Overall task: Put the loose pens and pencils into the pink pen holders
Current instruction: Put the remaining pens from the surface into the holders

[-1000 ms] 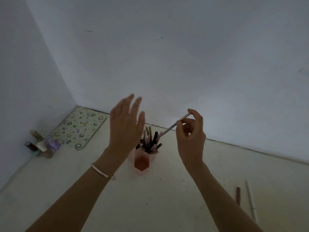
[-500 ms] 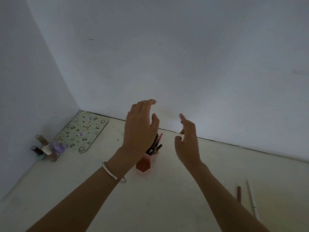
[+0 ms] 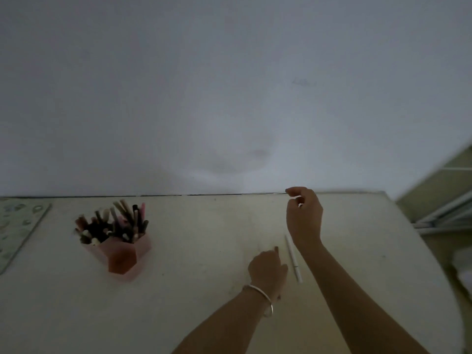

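The pink pen holders stand at the left of the table, packed with several pens and pencils. A white pen lies loose on the table to the right. Just left of it lies a brown pen; only its ends show from under my left hand. That hand has a bracelet on the wrist, and its fingers curl down over the brown pen. My right hand hovers above the far end of the white pen, fingers loosely curled with nothing in them.
A patterned mat lies at the table's far left edge. A plain wall closes the back of the table. Beyond the table's right edge stands a pale metal rack.
The pencil that was in my right hand is gone from it. Both hands have moved right, away from the holders, to the two loose pens. The view has swung right with them.
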`<state>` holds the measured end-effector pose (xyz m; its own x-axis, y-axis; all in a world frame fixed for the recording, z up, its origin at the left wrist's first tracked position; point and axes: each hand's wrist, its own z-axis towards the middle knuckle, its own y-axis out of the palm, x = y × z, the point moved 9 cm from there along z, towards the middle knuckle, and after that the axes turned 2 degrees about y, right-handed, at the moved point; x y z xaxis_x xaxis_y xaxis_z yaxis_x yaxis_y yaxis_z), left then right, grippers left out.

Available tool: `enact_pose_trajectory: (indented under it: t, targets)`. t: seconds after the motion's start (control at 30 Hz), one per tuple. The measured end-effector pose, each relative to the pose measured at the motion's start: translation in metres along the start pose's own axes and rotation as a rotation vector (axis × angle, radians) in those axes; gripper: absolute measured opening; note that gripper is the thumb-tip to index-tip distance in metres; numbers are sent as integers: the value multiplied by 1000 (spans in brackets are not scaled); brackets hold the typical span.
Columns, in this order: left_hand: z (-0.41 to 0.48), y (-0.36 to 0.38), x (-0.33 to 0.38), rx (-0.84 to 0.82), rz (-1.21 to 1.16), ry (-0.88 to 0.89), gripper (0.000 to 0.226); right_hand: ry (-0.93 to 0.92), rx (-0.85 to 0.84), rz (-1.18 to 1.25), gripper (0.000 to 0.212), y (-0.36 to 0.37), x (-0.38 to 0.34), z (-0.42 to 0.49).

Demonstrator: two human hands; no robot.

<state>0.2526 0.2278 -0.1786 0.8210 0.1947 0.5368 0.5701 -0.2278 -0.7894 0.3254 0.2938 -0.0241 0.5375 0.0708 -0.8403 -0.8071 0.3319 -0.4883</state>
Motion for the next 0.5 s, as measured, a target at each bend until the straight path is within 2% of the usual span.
enact_pose_trajectory:
  t: [0.13,0.2,0.27,0.4,0.5]
  targets:
    - [11,22,2,14,87,60,42,8,-10,-44,35,-12,23,-4]
    - [14,18,1,-6,108,71,36,1,-14,-73,35,-16,31,-4]
    - [17,-7,-3,39,-34,50,27,27,-35,-142,31,-13,41,-2]
    - [13,-102,-16,295,-453,63,10,127,-197,-417,30,10,80,-4]
    - [2,-164,-24,409,-573,148,12,192,-332,-662,31,25,116,-19]
